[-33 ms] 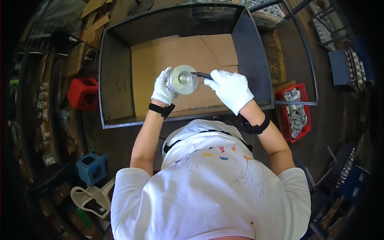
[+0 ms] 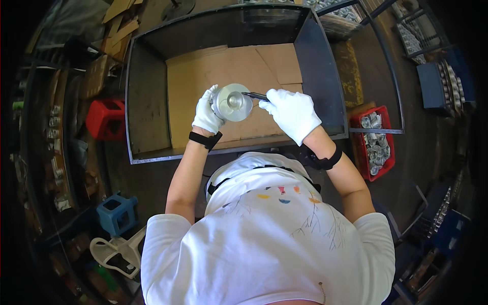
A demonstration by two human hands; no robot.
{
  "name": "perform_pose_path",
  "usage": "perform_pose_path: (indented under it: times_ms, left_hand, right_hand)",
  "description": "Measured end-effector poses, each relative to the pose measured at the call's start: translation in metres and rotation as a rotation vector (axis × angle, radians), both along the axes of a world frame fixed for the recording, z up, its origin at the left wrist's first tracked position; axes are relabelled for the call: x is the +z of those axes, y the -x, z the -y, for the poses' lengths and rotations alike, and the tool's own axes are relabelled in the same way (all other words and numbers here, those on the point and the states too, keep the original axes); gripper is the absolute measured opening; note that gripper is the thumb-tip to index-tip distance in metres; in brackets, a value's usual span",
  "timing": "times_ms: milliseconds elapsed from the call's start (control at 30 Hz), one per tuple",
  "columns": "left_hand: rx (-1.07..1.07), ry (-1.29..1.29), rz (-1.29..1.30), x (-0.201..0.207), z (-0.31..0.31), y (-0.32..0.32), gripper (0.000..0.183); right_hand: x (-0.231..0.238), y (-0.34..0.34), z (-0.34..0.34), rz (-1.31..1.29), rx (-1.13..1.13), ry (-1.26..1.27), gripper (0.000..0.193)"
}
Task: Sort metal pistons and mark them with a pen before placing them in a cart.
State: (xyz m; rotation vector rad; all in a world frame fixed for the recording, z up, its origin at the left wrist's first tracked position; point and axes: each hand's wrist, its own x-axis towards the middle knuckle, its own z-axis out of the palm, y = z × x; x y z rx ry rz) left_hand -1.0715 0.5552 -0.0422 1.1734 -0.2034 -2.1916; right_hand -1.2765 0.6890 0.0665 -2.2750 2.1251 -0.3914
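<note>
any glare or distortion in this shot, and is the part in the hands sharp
Head view: strong fisheye, so the bin walls bow and the corners fall into black vignette. The round metal part in the left hand is in focus, with a bright glare spot on its face. The white glove on the right hand, which holds a thin dark tool, is nearly blown out. The edges are dim and soft.

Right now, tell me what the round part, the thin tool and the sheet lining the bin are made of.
Round part in the left hand: looks like bare metal, silvery with bright glints. Thin tool in the right hand: dark, slim, probably metal, too small to be sure. Sheet lining the bin: brown cardboard, matte, with creases and flap seams.
</note>
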Motion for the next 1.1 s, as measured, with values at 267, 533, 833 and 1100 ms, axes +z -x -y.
perform_pose_path:
  times_ms: [267, 533, 833, 1100]
  left_hand:
    - [0.019, 0.054, 0.026, 0.026, -0.004, -0.007, 0.025]
    - [-0.165, 0.507, 0.071, -0.037, 0.003, -0.023, 0.025]
    - [-0.767, -0.642, -0.676, -0.005, -0.066, 0.084, 0.033]
    - [-0.955, 0.142, -0.022, -0.095, -0.110, 0.162, 0.035]
  right_hand:
    - [0.007, 0.001, -0.002, -0.037, -0.017, -0.035, 0.025]
    - [0.001, -0.003, -0.028, 0.195, -0.103, -0.170, 0.029]
    - [-0.049, 0.012, -0.093, 2.232, -0.399, -0.409, 0.028]
    - [-0.080, 0.058, -0.229, 2.143, -0.558, -0.042, 0.022]
